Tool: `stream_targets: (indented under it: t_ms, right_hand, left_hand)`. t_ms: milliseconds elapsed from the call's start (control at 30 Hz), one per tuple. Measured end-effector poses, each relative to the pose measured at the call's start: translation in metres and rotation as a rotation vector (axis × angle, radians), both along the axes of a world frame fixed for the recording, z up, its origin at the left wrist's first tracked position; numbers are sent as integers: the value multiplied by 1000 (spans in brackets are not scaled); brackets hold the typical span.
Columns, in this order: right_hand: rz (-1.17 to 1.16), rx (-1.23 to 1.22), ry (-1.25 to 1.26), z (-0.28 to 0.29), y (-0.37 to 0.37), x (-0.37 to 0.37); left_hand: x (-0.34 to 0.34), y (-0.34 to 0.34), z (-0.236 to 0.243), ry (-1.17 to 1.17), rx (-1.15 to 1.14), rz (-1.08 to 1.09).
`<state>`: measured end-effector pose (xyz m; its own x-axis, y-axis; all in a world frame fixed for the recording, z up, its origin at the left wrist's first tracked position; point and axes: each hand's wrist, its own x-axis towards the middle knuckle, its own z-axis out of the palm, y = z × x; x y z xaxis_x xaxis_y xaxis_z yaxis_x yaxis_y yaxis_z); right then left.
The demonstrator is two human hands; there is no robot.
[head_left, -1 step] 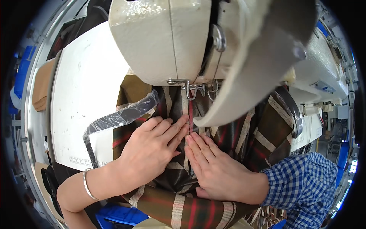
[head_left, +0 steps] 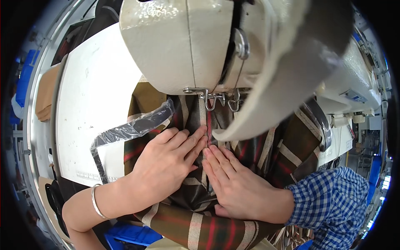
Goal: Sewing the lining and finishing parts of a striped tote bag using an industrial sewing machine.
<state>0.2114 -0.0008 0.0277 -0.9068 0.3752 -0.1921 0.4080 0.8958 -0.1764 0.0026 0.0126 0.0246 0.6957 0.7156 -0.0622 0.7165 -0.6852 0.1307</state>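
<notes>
Dark plaid cloth [head_left: 195, 230], with beige and red stripes, lies bunched under the head of a sewing machine [head_left: 162, 50]. My left hand [head_left: 166, 156] rests on it palm down, fingers stretched toward a seam line [head_left: 208, 129] below the presser area. Right beside it, my right hand [head_left: 233, 181] lies flat on the same cloth, its fingertips close to those of the left. Neither hand grips anything that I can see. Small bent metal wire guides [head_left: 214, 101] hang just ahead of the fingertips; the needle itself cannot be made out.
A blurred, curved beige piece [head_left: 266, 96] juts over the cloth, close to my right fingers. On the white table [head_left: 96, 83] at left lies a plastic-wrapped dark bent bar [head_left: 133, 125]. A blue bin [head_left: 131, 234] shows below, and brown cardboard [head_left: 46, 93] at far left.
The blurred beige piece and the machine head appear shifted very slightly to the right. Both hands and the cloth stay practically where they were.
</notes>
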Motion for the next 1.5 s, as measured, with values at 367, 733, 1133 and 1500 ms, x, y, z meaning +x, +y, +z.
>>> stream_targets:
  t_ms: [367, 733, 1133, 1500]
  right_hand:
    - [-8, -34, 5, 2, 17, 4]
    - [-57, -68, 67, 0, 37, -1]
    - [-35, -233, -154, 15, 63, -10]
    - [-137, -171, 436, -4, 62, -8]
  left_hand:
    - [1, 17, 5, 71, 32, -69]
    - [-4, 39, 8, 54, 15, -93]
    - [-8, 54, 30, 77, -134, -55]
    - [-13, 68, 32, 120, 141, -185]
